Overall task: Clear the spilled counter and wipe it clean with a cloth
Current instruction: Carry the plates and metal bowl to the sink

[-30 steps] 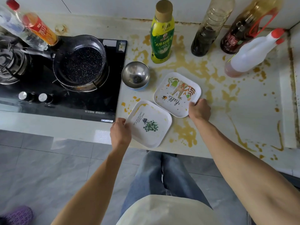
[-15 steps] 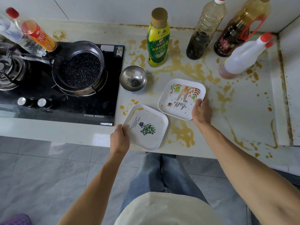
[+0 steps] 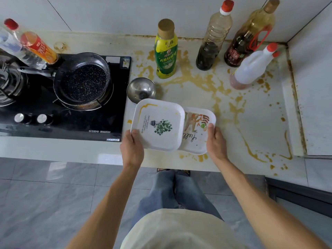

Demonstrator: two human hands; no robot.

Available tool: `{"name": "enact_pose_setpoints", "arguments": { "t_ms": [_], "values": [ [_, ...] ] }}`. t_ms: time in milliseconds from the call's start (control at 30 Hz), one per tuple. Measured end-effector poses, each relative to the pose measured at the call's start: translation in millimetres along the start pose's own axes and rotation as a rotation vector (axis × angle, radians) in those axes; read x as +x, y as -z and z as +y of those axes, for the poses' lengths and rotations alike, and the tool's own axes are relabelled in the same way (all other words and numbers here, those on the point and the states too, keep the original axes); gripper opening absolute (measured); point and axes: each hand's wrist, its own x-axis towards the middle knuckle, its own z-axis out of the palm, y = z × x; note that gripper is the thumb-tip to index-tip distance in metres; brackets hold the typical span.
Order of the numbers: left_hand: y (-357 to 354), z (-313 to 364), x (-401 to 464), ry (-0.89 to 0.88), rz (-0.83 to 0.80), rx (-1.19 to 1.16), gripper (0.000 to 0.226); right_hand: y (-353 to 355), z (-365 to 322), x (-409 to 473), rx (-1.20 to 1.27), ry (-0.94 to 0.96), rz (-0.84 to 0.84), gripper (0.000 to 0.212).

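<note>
Two square plates are in play, one in each hand, above the near edge of the stained table [image 3: 251, 112]. The left hand [image 3: 132, 150] grips the plant plate [image 3: 159, 124] at its 7 o'clock corner, thumb on the rim, fingers curled beneath. The right hand [image 3: 216, 141] grips the leaf plate [image 3: 198, 130] at its 4 o'clock edge in the same way. The plant plate lies over the left part of the leaf plate, so the two overlap rather than sit squarely stacked; from the right hand, the plant plate lies toward 9 o'clock. Stacking them calls, I judge, for sliding the upper plate toward 3 o'clock until the corners match. A steel bowl [image 3: 141, 89] sits at 12 o'clock from the left hand, just beyond the plant plate's far corner, with a green bottle [image 3: 166, 54] further back. Brown spill covers the table toward 1 and 3 o'clock; no cloth is in view
</note>
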Motion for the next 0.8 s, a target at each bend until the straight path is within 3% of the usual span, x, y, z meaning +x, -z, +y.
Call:
{"name": "enact_pose_setpoints", "arguments": {
  "t_ms": [567,700,800],
  "values": [
    [-35,-2,-34,-0.095,-0.14,-0.037,0.035,-12,-5,-37,0.153,0.008,-0.119,0.029],
    [-30,-7,-26,-0.092,-0.298,-0.014,0.031,-12,6,-32,0.126,0.008,-0.144,0.014],
    [-21,-4,-10,0.031,-0.403,-0.149,0.024,-9,13,-28,0.114,-0.021,-0.206,0.011]
  ]
}}
